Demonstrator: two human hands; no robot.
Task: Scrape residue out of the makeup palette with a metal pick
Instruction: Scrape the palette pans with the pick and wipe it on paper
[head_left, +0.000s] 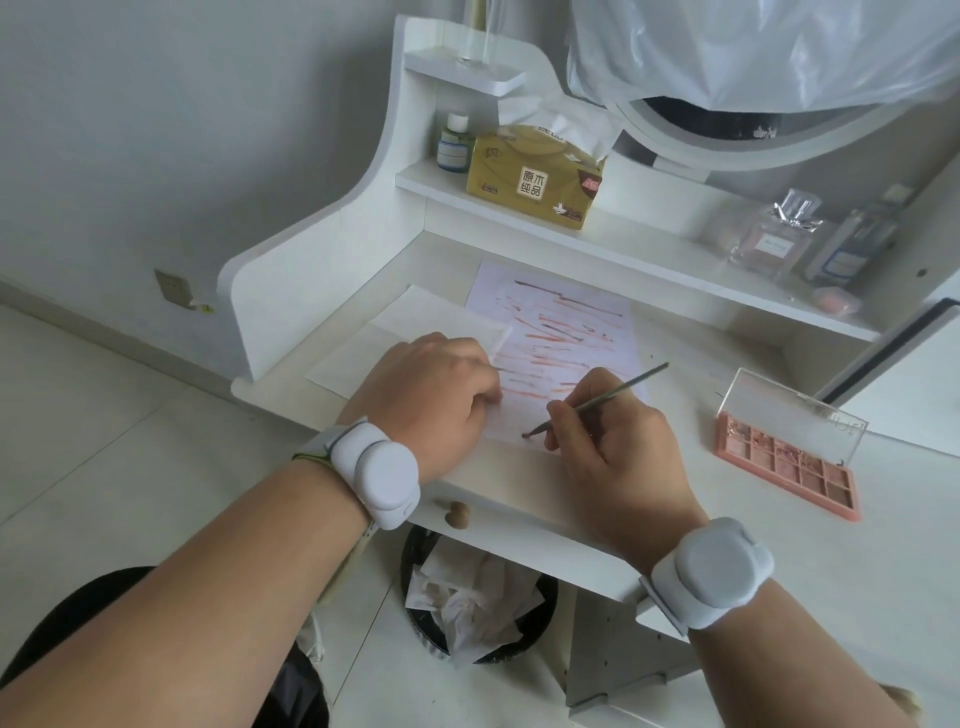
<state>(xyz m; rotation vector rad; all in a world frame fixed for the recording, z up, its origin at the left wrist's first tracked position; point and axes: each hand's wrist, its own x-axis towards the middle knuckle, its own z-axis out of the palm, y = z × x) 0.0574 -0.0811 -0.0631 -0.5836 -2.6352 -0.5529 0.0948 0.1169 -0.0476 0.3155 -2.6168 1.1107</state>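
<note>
A pink makeup palette (789, 467) lies open on the white desk at the right, its clear lid (789, 415) standing up, apart from both hands. My right hand (613, 441) holds a thin metal pick (613, 392) like a pen. Its tip carries a reddish bit and touches the near edge of a white paper sheet (566, 322) streaked with pink and brown smears. My left hand (431, 395) rests curled on the sheet's left edge, pressing it down. A white tissue (395, 338) lies partly under that hand.
A yellow tissue pack (535, 176) and small bottle (454, 143) stand on the back shelf. Perfume bottles (769, 239) sit on the right shelf. Below the desk edge is a black waste bin (478, 597) with crumpled tissues. A round mirror (753, 135) is draped in plastic.
</note>
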